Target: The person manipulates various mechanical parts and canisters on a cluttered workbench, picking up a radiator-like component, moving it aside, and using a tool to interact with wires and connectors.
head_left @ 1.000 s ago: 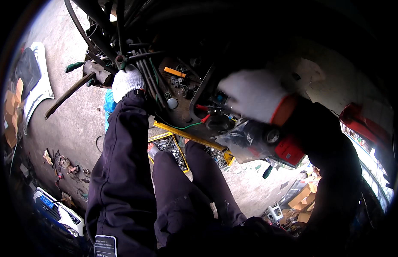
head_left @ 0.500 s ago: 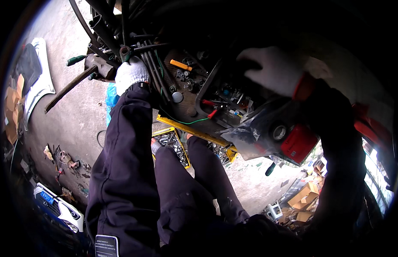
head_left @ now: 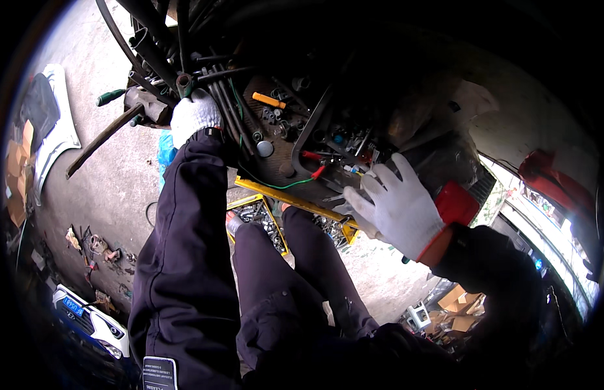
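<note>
Rummaging goes on: white-gloved left hand [head_left: 195, 116] clenches dark hoses [head_left: 218, 97] beside the cluttered parts tray [head_left: 282, 170], while white-gloved right hand [head_left: 394, 207] hovers with spread fingers, needing a precise pick among small parts.

left grip [head_left: 195, 116]: white knit glove | right grip [head_left: 397, 207]: same (orange cuff) | sleeves, trousers: dark navy

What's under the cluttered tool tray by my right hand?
Under the tool tray a yellow frame holds bins of small metal parts. The right hand and legs cover the rest.
</note>
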The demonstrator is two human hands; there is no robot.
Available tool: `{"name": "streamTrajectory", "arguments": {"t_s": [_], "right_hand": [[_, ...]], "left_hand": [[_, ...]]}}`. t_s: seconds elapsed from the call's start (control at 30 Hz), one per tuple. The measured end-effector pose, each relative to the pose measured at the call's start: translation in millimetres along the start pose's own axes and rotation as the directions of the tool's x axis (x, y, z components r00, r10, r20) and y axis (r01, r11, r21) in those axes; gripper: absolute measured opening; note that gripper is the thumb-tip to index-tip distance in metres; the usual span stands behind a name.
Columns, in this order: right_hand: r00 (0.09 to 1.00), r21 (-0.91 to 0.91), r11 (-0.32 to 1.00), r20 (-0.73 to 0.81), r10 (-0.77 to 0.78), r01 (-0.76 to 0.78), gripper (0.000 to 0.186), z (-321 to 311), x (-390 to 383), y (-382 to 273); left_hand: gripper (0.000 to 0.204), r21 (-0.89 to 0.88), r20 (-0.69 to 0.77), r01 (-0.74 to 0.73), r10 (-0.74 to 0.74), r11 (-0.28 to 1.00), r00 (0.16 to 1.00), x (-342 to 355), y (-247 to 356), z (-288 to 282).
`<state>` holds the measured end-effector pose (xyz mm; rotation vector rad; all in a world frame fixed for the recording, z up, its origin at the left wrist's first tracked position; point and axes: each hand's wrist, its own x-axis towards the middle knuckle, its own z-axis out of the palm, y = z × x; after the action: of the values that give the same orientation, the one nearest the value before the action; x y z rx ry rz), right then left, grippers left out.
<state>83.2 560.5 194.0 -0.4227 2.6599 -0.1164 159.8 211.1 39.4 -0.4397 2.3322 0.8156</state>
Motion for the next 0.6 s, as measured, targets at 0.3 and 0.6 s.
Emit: {"name": "streamTrajectory", "arguments": {"t_s": [0.3,0.6], "right_hand": [[0.943,0.075,0.941,0.001,0.332,-0.331,0.062,1.1,-30.1,-11.0],[0.799,0.029,0.799,0.021,0.600,-0.601,0.073,4.9,-55.8,-7.6]], "left_hand": [[0.060,0.139,-0.347,-0.267,0.299,0.954,0.889,156.4,121.7,-31.7],[0.060,0.309,-0.340,-0.075,0.184,0.948,0.922,258.3,249.2,-28.8]]}}
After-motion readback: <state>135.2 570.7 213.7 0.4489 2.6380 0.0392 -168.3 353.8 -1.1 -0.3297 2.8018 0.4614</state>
